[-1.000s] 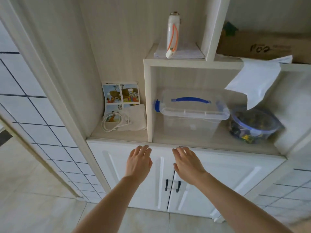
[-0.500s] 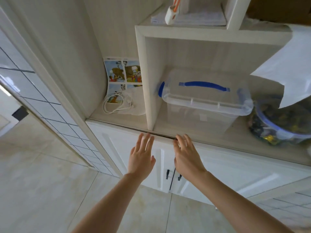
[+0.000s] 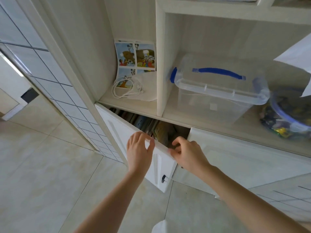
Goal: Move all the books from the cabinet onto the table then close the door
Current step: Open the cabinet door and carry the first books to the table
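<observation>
Left cabinet door stands ajar, swung out toward the viewer, its top edge running from 10 o'clock down to 4 o'clock across frame centre; a dark handle sits near its lower free corner. Left hand lies on the door's outer face just under the top edge, fingers loosely spread and only slightly bent, tips reaching the edge, thumb at the rim; it touches, grips nothing that can be made out. Right hand is at the door's free top corner, fingers curled over the edge into the gap, thumb underneath on the front face, so it pinches the door edge. Right cabinet door at 3 o'clock of the hands is flush and closed. Books show in the dark opening at 12 o'clock of the left hand, standing upright, packed side by side inside the cabinet, spines and top edges only; titles unreadable. On the open shelf above: a picture sheet leaning on the back wall, a coiled white cable in front of it. In the next bay at 2 o'clock, a clear lidded box with blue handle, and beside it at far right a round blue-rimmed container, contents blurred. Tiled floor lies at 8 o'clock.
</observation>
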The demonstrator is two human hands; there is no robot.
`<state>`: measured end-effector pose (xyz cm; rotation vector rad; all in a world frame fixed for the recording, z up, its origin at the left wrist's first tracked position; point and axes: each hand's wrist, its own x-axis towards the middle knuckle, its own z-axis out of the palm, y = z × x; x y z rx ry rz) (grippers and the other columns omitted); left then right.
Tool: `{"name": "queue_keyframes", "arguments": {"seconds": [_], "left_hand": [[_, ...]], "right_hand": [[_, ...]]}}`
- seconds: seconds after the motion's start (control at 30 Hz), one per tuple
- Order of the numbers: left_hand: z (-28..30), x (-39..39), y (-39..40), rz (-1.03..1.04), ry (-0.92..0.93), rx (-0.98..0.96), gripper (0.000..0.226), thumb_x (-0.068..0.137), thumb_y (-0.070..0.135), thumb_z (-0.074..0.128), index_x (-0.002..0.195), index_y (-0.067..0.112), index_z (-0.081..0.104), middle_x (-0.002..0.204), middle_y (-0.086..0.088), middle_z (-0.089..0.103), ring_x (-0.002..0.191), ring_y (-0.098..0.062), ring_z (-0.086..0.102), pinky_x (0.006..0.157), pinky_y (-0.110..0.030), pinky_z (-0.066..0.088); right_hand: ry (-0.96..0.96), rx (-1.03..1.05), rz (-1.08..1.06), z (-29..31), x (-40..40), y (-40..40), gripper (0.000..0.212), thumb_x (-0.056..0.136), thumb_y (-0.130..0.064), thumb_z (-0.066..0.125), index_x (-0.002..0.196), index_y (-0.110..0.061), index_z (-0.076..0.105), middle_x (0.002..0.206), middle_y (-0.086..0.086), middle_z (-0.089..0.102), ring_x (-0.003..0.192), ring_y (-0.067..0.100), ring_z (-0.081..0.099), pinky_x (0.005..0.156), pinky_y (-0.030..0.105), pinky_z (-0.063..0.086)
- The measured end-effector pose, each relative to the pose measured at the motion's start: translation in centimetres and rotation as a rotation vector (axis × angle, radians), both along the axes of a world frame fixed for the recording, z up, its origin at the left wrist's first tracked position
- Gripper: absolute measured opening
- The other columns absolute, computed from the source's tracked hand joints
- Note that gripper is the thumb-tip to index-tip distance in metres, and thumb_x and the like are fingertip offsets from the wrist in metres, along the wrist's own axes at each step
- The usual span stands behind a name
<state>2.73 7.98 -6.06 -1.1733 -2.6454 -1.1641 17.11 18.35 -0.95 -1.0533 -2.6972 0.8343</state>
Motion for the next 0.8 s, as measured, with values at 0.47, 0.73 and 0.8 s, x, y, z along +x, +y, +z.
{"name": "queue_keyframes", "arguments": {"seconds": [0.47, 0.73, 0.8], "left_hand": [[1.2, -6.7, -8.9, -0.054, -0.582, -0.131, 0.067, 0.087, 0.037, 0.062, 0.136, 0.029, 0.018, 0.137, -0.003, 0.036, 0.088, -0.018, 0.054, 0.061, -0.024, 0.047], [-0.2, -13.1, -18.0, -0.262, -0.536, -0.180, 0.068, 0.091, 0.050, 0.057, 0.146, 0.039, 0.019, 0.146, -0.005, 0.045, 0.115, -0.026, 0.059, 0.079, -0.035, 0.056], [0.2, -15.7, -20.2, -0.307, -0.621, -0.196, 0.069, 0.090, 0.043, 0.062, 0.147, 0.040, 0.023, 0.144, -0.004, 0.047, 0.103, -0.023, 0.065, 0.063, -0.033, 0.061]], "right_hand": [[-0.306, -0.859, 0.030, 0.4, -5.4, -9.6, 0.038, 0.084, -0.035, 0.071, 0.116, -0.016, 0.062, 0.107, 0.006, 0.070, 0.097, 0.019, 0.068, 0.085, 0.038, 0.058], [-0.011, -1.052, -0.067, -1.0, -10.4, -25.3, 0.052, 0.102, -0.035, 0.034, 0.145, -0.052, 0.010, 0.137, -0.015, 0.042, 0.119, 0.013, 0.048, 0.099, 0.040, 0.048], [0.055, -0.984, -0.090, -2.1, -13.0, -29.0, 0.053, 0.101, -0.040, 0.033, 0.147, -0.048, 0.008, 0.143, -0.013, 0.039, 0.121, 0.015, 0.047, 0.103, 0.042, 0.044]]}}
